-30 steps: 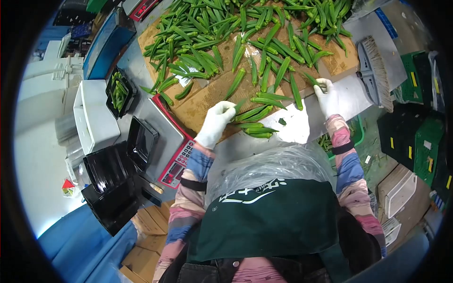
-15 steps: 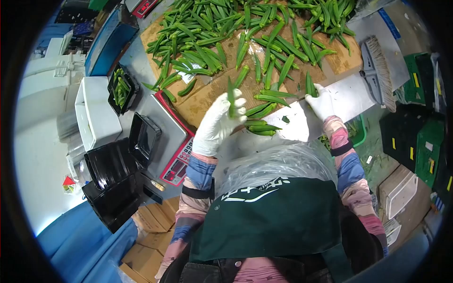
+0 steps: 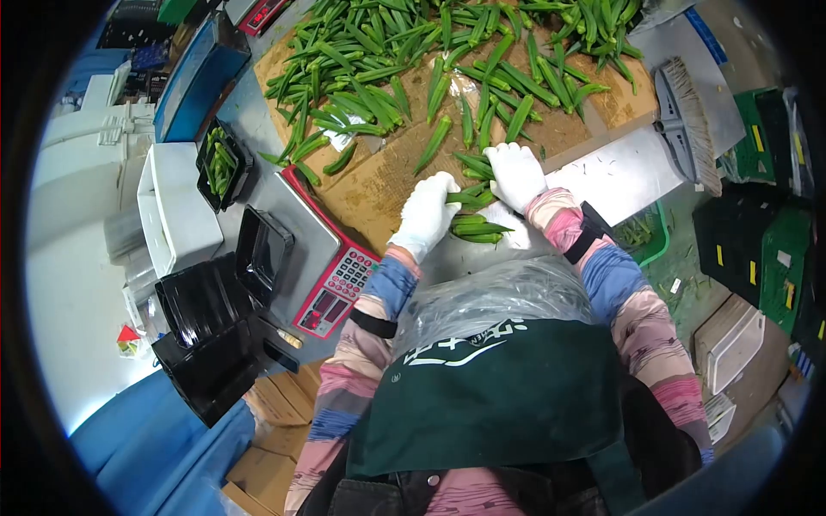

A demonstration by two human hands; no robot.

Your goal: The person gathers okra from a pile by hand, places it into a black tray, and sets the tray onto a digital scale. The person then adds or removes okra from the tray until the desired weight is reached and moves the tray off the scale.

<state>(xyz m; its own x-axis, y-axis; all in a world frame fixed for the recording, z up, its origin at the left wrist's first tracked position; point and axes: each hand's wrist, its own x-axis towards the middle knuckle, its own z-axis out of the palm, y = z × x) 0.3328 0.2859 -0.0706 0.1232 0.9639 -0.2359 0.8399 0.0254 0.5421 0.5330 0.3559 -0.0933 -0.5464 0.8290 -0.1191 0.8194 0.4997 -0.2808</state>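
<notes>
Both hands wear white gloves at the near edge of the cardboard. My left hand is closed round the left ends of some okra pods. Just to the right, my right hand is closed with its fingers at the right ends of the small okra group; whether it grips a pod is hidden. Several okra pods lie side by side just below the hands. A large heap of okra covers the far part of the cardboard.
At the left are a red-edged scale, black trays, a black tray with okra and a white box. A brush lies at the right, above a green basket.
My right hand has moved left, close to my left hand, and no longer holds its upright pod. My left hand has moved slightly right and lowered; its upright pod is gone from it.
</notes>
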